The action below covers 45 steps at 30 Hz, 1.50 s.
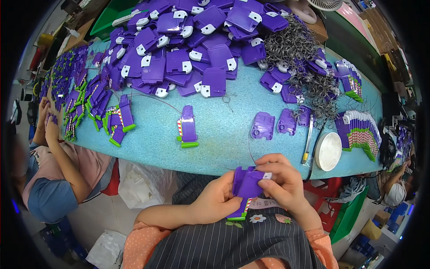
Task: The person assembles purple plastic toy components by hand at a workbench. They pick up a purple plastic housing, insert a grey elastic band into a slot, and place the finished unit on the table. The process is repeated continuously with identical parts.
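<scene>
Left hand (218, 193): curled round the left side of the held piece, thumb across its face.
Right hand (283, 177): fingers bent and pinching the white-cornered right end; contact under the fingertips partly hidden.
Held piece (247, 184): purple with a green edge, between both hands just off the near edge of the counter (215, 154); apparently mid-assembly, though impossible to tell whether fully closed.
Lone green-edged piece (189, 125): lying left of middle, without a white corner, so probably unfinished.
Purple shells (263, 125): three set out right of middle, seemingly unused.
White-cornered pile (179, 62): heaped high at the far middle, suggesting plenty left.
Grey coil heap (291, 45): tangled at far right, likewise plentiful.
Green-edged pile (87, 101): scattered at left, apparently awaiting white corners.
Overlapping rows (360, 130): neatly fanned at right, white-cornered and green-edged, judged finished.
</scene>
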Motion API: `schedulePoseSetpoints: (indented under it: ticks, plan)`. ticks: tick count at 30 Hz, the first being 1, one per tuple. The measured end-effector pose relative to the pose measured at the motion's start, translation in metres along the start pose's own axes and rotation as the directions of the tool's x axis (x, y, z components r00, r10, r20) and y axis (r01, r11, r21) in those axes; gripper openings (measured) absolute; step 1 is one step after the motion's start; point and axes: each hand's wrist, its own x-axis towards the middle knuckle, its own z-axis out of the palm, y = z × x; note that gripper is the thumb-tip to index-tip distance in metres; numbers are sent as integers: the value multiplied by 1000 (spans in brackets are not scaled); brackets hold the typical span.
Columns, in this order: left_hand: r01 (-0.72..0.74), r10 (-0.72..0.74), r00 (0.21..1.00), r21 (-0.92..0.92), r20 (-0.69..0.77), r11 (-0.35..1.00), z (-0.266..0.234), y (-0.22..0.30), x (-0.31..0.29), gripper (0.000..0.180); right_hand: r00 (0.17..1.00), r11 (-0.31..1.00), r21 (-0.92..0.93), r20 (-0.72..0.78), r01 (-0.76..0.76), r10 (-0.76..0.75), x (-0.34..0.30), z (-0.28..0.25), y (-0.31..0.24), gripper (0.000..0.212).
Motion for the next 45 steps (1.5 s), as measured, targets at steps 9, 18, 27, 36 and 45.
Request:
schedulePoseSetpoints:
  ticks: [9, 18, 27, 36, 45]
  plan:
    - [-30, 34, 999, 141, -29, 989, 8, -3, -2, 43, 999, 999, -47, 28, -23, 25, 1, 2, 9, 27]
    - [-202, 277, 958, 521, -69, 829, 12, 10, 6, 26, 970, 961, 257, -191, -100, 152, -3, 13, 1, 21]
    - [-326, 382, 924, 579, 27, 747, -3, 0, 5, 22, 990, 817, 563, 19, -125, 138, 2, 12, 15, 16]
    - [-486, 466, 849, 713, 248, 506, -9, 31, 21, 17, 944, 871, -364, 130, 330, -303, 9, -5, -4, 23]
    - [-437, 468, 865, 189, -178, 880, -6, 29, 19, 19, 1000, 930, -367, 19, 17, -11, -13, -5, 4, 22]
